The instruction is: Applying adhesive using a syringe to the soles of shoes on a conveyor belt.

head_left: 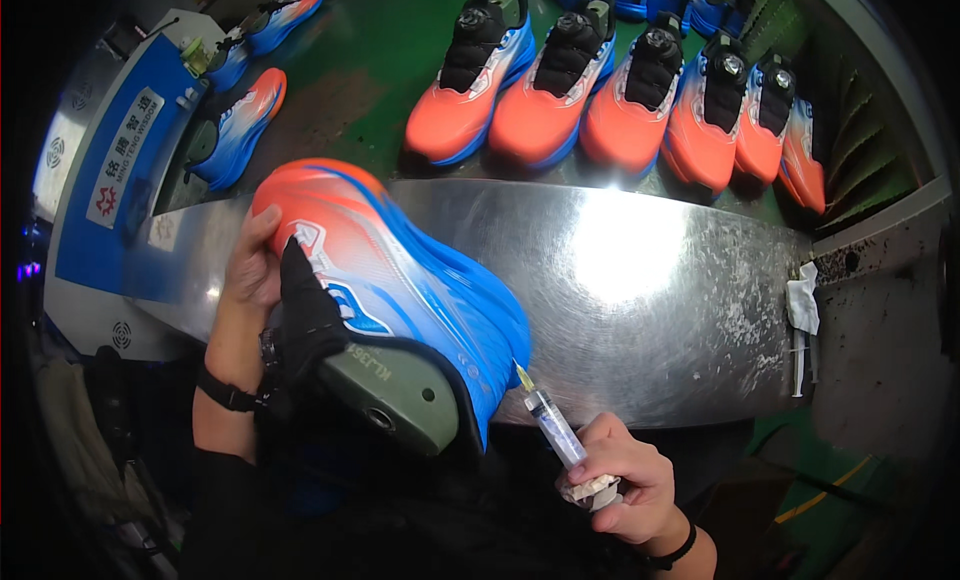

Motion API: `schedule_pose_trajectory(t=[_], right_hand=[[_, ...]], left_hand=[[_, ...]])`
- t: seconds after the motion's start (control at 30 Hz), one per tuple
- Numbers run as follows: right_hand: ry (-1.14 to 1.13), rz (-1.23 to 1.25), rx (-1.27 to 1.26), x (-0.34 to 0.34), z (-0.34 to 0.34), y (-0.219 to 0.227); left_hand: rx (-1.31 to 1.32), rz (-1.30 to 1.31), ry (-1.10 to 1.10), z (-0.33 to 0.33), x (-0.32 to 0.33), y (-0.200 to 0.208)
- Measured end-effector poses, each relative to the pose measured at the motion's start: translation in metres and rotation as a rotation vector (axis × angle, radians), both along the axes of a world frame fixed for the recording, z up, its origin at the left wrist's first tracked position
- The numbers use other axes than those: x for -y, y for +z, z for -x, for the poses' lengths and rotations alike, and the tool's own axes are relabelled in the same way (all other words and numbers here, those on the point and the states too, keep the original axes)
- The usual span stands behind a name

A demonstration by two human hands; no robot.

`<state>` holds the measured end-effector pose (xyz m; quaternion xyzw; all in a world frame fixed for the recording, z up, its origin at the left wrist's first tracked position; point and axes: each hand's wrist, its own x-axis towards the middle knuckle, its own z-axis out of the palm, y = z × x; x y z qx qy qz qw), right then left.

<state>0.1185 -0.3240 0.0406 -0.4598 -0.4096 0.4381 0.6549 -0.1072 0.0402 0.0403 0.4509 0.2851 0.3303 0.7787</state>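
Note:
My left hand [254, 257] is closed round the toe of an orange, white and blue sports shoe [430, 270], holding it tilted above the metal work surface. A dark green shoe last [395, 395] fills the shoe's opening. Closed round the plunger end of a clear syringe [555, 430], my right hand [630, 477] sits below and right of the heel. Whitish wrapping covers the syringe's end by my fingers. Its thin needle, on a yellow hub, reaches the blue sole edge near the heel; whether the tip touches is too fine to tell.
A row of several similar shoes [540, 110] stands on the green surface beyond the metal plate [700, 320]. More shoes [240, 125] lie at the far left, by a blue and white machine housing [85, 250]. A second syringe [800, 360] hangs at the plate's right edge.

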Motion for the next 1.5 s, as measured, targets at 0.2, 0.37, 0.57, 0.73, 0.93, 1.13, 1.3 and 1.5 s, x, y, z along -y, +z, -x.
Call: schedule_pose_trajectory(t=[0.2, 0.37, 0.57, 0.73, 0.93, 1.13, 1.3, 1.5], right_hand=[[-0.061, -0.082, 0.154, -0.016, 0.009, -0.012], [-0.094, -0.081, 0.232, -0.033, 0.022, -0.014], [-0.138, -0.051, 0.248, -0.042, 0.031, -0.008], [-0.116, -0.025, 0.247, -0.046, 0.036, -0.001], [-0.029, 0.057, 0.211, -0.048, 0.039, 0.024], [0.098, 0.152, 0.197, -0.051, 0.043, 0.063], [0.207, 0.188, 0.278, -0.04, 0.037, 0.098], [0.184, 0.238, 0.389, -0.01, 0.029, 0.124]], left_hand=[[-0.144, -0.107, -0.125, 0.036, 0.015, 0.005], [-0.393, -0.038, -0.031, 0.07, 0.036, 0.002], [-0.37, 0.012, -0.046, 0.093, 0.07, 0.016], [-0.253, 0.265, -0.216, 0.078, 0.112, 0.03], [-0.165, 0.453, -0.216, 0.076, 0.149, 0.024], [0.095, 0.774, -0.364, 0.074, 0.171, 0.01], [0.262, 1.007, -0.541, 0.056, 0.182, -0.002], [0.296, 1.128, -0.722, 0.02, 0.194, -0.019]])
